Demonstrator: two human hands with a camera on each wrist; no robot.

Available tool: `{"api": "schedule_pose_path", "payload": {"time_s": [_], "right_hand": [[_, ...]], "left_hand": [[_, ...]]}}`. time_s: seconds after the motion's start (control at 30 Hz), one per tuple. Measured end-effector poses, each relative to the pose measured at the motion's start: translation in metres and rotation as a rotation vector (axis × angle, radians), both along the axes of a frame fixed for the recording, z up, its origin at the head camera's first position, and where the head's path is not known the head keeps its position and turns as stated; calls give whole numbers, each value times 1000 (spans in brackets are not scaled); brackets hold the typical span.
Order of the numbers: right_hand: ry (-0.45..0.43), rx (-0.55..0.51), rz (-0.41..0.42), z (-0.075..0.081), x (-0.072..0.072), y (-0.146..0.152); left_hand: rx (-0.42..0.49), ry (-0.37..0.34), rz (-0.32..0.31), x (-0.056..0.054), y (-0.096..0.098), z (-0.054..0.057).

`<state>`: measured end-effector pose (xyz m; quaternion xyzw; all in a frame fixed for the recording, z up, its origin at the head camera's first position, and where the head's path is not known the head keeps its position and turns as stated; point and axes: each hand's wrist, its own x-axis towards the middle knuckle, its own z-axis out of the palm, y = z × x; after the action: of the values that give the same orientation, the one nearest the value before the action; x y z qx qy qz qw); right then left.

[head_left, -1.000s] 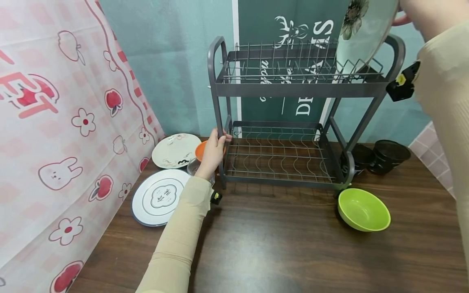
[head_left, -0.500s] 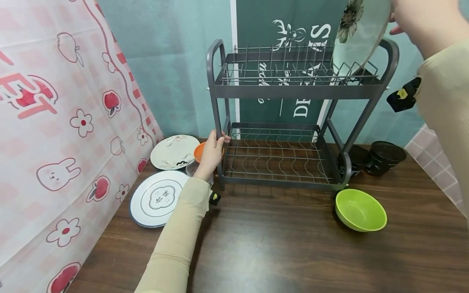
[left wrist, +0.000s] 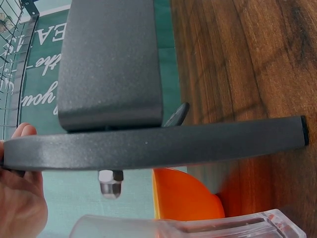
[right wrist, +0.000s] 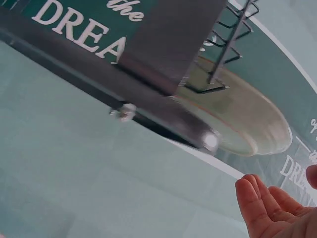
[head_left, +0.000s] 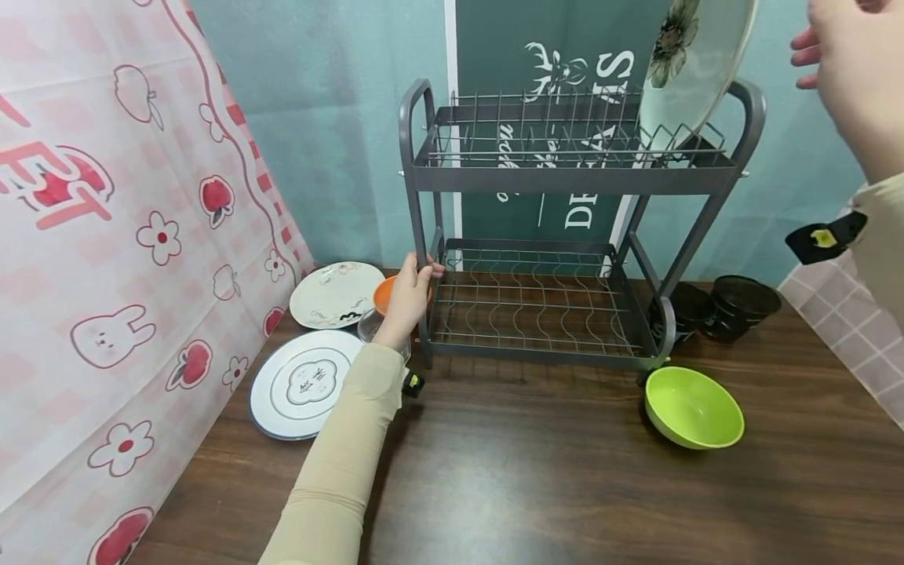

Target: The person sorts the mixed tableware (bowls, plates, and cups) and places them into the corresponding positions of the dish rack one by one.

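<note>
A two-tier grey dish rack (head_left: 530, 180) stands on the wooden table. My left hand (head_left: 408, 298) grips its left upright; in the left wrist view, fingers (left wrist: 25, 130) wrap around the grey bar. On the top tier's right end, a pale plate with a dark flower print (head_left: 706, 67) stands on edge between the wires, its top cut off by the frame. My right hand (head_left: 858, 86) is to the right of that plate, apart from it and holding nothing. The right wrist view shows its fingers (right wrist: 252, 203) loosely bent below the plate (right wrist: 262, 119).
Left of the rack lie a white blue-rimmed plate (head_left: 282, 400), a cream plate (head_left: 332, 294), an orange bowl-like piece (head_left: 384, 294) and a clear plastic or glass vessel (left wrist: 119, 225). A green bowl (head_left: 695, 412) sits front right, with two black cups (head_left: 741, 302) behind it.
My right hand has let go of the flower-printed plate and moved away to the right. The plate stays upright in the top tier. My left hand keeps its grip on the rack.
</note>
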<state>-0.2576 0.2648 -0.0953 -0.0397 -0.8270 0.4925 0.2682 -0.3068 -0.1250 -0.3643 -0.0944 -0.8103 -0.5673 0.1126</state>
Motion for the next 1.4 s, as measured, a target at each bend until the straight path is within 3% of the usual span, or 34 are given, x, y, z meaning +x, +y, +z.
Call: {"api": "schedule_pose_path", "payload": {"time_s": [0.33,0.7,1.0,1.4], "right_hand": [[35,65,-54,-40,16,18],[-34,-15,-48,-92,14,37],[2,-107,110,-130,9,24],[12,-168,163,-183,0,1]], "left_hand": [[-18,-15,10,-3,3,-4],[-24,-1,16,-4,6,-2],[-22,10,11,-3,7,-2],[-18,11,25,1,4,-2]]}}
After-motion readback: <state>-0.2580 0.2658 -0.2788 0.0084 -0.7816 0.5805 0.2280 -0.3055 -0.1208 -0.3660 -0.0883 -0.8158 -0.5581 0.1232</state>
